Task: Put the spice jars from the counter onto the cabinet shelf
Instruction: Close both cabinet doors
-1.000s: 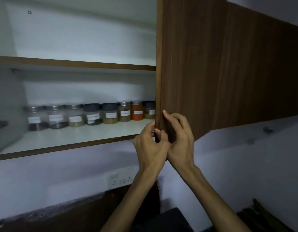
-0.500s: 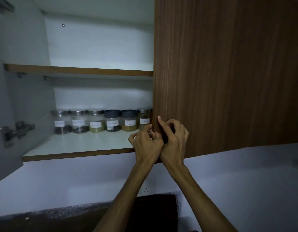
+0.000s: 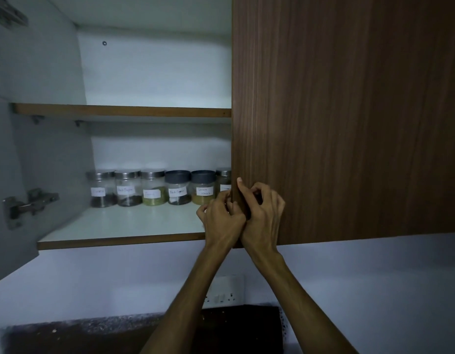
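Jars (image 3: pixel 179 187) stand in a row at the back of the lower cabinet shelf (image 3: pixel 119 223), six that I can count, and the one at the 3 o'clock end is half cut off by the brown cabinet door (image 3: pixel 349 118), so I cannot tell whether more sit behind it. Their white labels are handwritten and mostly too dim for me to read. From where I watch, both hands are together on the door's free edge: my left hand (image 3: pixel 222 218) has its fingers curled round the edge from the shelf side, and my right hand (image 3: pixel 262 213) pinches it from the front, the two touching knuckle to knuckle. The upper shelf (image 3: pixel 121 110) runs across at 10 o'clock. A metal hinge (image 3: pixel 29 204) shows blurred at 9 o'clock on the grey side panel. Below, a white wall carries a switch plate (image 3: pixel 225 290) at 6 o'clock, partly behind my left forearm, and a dark counter (image 3: pixel 80 335) fades into shadow along the bottom.
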